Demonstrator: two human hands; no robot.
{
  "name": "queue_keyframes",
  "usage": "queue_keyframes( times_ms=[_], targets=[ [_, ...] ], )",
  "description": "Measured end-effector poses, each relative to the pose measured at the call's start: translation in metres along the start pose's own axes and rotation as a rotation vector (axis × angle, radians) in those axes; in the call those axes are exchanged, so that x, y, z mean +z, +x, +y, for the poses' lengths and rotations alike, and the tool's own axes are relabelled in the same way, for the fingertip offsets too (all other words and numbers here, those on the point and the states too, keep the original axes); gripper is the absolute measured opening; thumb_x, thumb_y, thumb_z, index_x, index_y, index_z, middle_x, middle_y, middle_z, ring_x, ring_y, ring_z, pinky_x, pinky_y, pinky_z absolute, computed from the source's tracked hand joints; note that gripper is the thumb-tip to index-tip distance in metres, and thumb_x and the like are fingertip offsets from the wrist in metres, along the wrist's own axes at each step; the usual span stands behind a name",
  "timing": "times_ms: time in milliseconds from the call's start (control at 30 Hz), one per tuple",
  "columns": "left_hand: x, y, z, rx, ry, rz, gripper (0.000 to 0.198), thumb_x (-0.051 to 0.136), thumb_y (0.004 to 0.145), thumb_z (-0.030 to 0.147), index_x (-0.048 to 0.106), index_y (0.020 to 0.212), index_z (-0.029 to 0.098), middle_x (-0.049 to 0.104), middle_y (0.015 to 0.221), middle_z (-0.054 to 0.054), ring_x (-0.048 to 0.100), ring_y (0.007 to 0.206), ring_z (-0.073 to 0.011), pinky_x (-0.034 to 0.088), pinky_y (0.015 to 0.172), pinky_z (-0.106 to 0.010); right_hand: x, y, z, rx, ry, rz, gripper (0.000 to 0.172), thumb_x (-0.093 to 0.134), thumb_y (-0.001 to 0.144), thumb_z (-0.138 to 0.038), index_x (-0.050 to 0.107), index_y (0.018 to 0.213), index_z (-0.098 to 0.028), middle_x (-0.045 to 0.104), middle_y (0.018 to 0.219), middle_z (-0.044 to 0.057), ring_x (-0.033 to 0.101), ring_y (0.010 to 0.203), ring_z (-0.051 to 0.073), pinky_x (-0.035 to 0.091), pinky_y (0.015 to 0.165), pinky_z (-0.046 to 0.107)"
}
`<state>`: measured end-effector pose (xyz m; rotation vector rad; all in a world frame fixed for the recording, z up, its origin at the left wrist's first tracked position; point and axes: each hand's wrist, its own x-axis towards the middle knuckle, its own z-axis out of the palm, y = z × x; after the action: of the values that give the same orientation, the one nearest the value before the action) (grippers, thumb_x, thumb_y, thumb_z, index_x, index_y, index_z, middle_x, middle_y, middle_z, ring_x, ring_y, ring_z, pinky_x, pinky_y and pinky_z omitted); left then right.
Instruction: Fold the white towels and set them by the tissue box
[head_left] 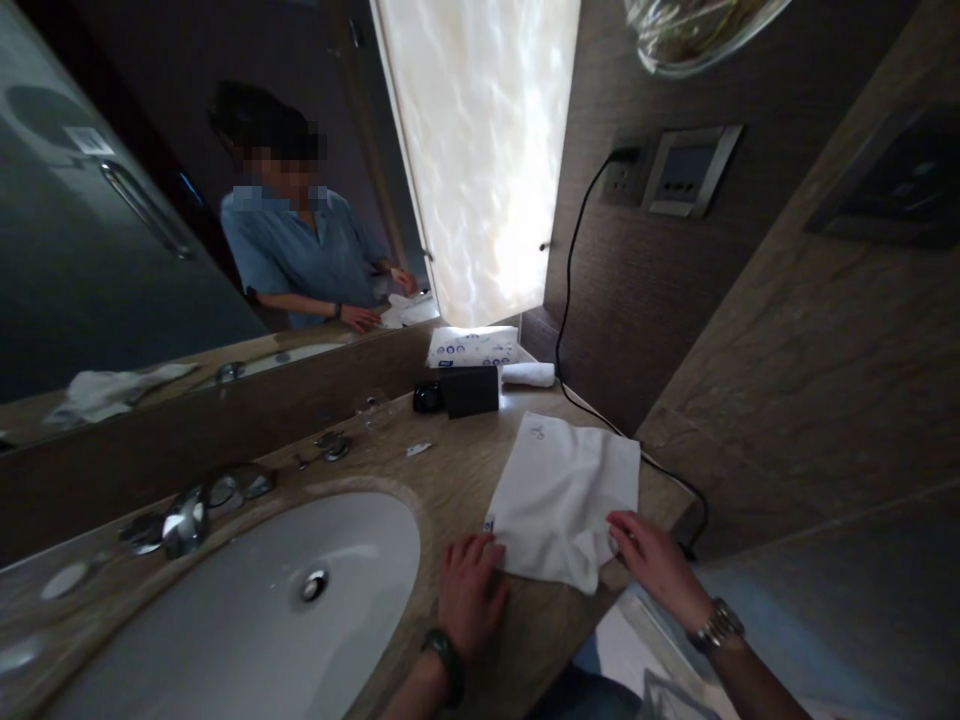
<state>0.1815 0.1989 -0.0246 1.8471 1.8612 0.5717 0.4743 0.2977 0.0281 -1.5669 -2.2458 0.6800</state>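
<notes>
A small white towel (566, 495) lies spread on the stone counter, slightly rumpled, with its lower edge creased. At its lower left corner my left hand (471, 595) rests on the counter, fingers outstretched, the fingertips at the towel's edge beside a small tag. My right hand (664, 570) pinches the towel's right edge near the lower corner between thumb and fingers. A dark bracelet (446, 660) circles the left wrist, and a metal watch (718, 626) the right.
Left of the towel is a white sink (367, 620) with a chrome faucet (184, 520). Behind stand a black box (471, 391), a rolled white cloth (529, 374) and a white packet (472, 347). A black cord (568, 270) runs from the wall outlet past the towel. A mirror (337, 60) reflects a person.
</notes>
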Motion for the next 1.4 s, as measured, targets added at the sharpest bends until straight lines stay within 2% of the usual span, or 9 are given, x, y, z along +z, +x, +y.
queue_keyframes(
  times_ms=[167,333,433,567,733,800,1000,1167,1400],
  targets=[
    [-0.018,0.011,-0.001,0.046,0.152,-0.052,0.028,0.046,0.086,0.014,0.070,0.097,0.023,0.067,0.118,-0.003,0.049,0.117,-0.0280,0.021,0.113,-0.055,0.010,0.021,-0.015,-0.189,-0.205,-0.169,0.031,0.043,0.091,-0.018,0.070,0.106,-0.018,0.068,0.109,0.011,0.059,0.106,0.027,0.047,0.095,0.044],
    [-0.067,0.048,-0.057,-0.066,0.382,0.033,0.030,0.048,0.081,0.010,0.073,0.093,0.021,0.067,0.115,-0.008,0.050,0.117,-0.0343,0.027,0.109,-0.059,0.035,-0.013,-0.054,-0.319,-0.006,-0.583,0.025,0.050,0.091,-0.021,0.073,0.101,-0.023,0.073,0.095,0.003,0.067,0.091,0.018,0.051,0.084,0.028],
    [-0.085,0.051,-0.071,-0.204,0.404,0.133,0.038,0.047,0.083,0.012,0.072,0.111,0.019,0.062,0.128,-0.010,0.047,0.123,-0.0369,0.032,0.106,-0.058,0.037,0.001,-0.055,-0.295,0.062,-0.455,0.027,0.048,0.094,-0.026,0.074,0.100,-0.021,0.074,0.096,0.005,0.067,0.091,0.019,0.051,0.086,0.030],
    [-0.050,0.013,-0.016,-0.041,0.172,0.035,0.042,0.051,0.083,0.017,0.065,0.122,0.015,0.058,0.134,-0.011,0.046,0.125,-0.0308,0.033,0.112,-0.049,0.041,0.073,-0.034,-0.234,-0.103,-0.116,0.040,0.036,0.099,-0.024,0.062,0.127,-0.016,0.061,0.134,0.012,0.052,0.127,0.023,0.040,0.110,0.044],
    [0.026,-0.051,0.064,0.060,-0.020,-0.521,0.057,0.065,0.069,0.017,0.064,0.125,0.024,0.059,0.131,-0.011,0.051,0.117,-0.0358,0.044,0.100,-0.053,0.056,0.166,-0.027,-0.170,-0.454,-0.190,0.046,0.035,0.101,-0.031,0.042,0.147,-0.023,0.032,0.159,0.007,0.024,0.148,0.029,0.021,0.115,0.065],
    [0.029,-0.061,0.070,0.029,-0.140,-0.516,0.056,0.063,0.072,0.018,0.064,0.128,0.022,0.058,0.131,-0.012,0.052,0.118,-0.0326,0.045,0.103,-0.049,0.052,0.182,-0.027,-0.144,-0.468,-0.179,0.047,0.034,0.101,-0.030,0.041,0.147,-0.021,0.031,0.159,0.008,0.024,0.147,0.028,0.025,0.115,0.060],
    [-0.018,-0.011,0.022,-0.092,-0.219,0.075,0.049,0.052,0.085,0.020,0.057,0.133,0.012,0.056,0.133,-0.013,0.048,0.123,-0.0266,0.038,0.110,-0.042,0.016,0.089,0.046,-0.086,-0.513,0.093,0.049,0.039,0.093,-0.037,0.058,0.126,-0.007,0.058,0.129,0.024,0.056,0.115,0.033,0.045,0.101,0.047],
    [-0.036,0.048,-0.033,-0.368,0.001,0.194,0.042,0.061,0.080,0.027,0.063,0.118,0.009,0.057,0.124,-0.018,0.045,0.119,-0.0356,0.043,0.097,-0.050,-0.014,0.018,0.112,0.204,-0.490,0.022,0.047,0.039,0.082,-0.066,0.060,0.083,-0.024,0.066,0.096,0.023,0.061,0.091,0.039,0.046,0.076,0.052],
    [-0.042,0.065,-0.034,-0.393,-0.389,0.165,0.011,0.049,0.082,0.009,0.045,0.076,0.018,0.051,0.073,-0.005,0.056,0.082,-0.0244,0.044,0.082,-0.043,0.036,0.050,-0.037,0.109,0.009,0.109,0.040,0.042,0.079,-0.044,0.053,0.106,-0.017,0.065,0.083,0.010,0.060,0.075,0.022,0.048,0.071,0.034]
  ],
)
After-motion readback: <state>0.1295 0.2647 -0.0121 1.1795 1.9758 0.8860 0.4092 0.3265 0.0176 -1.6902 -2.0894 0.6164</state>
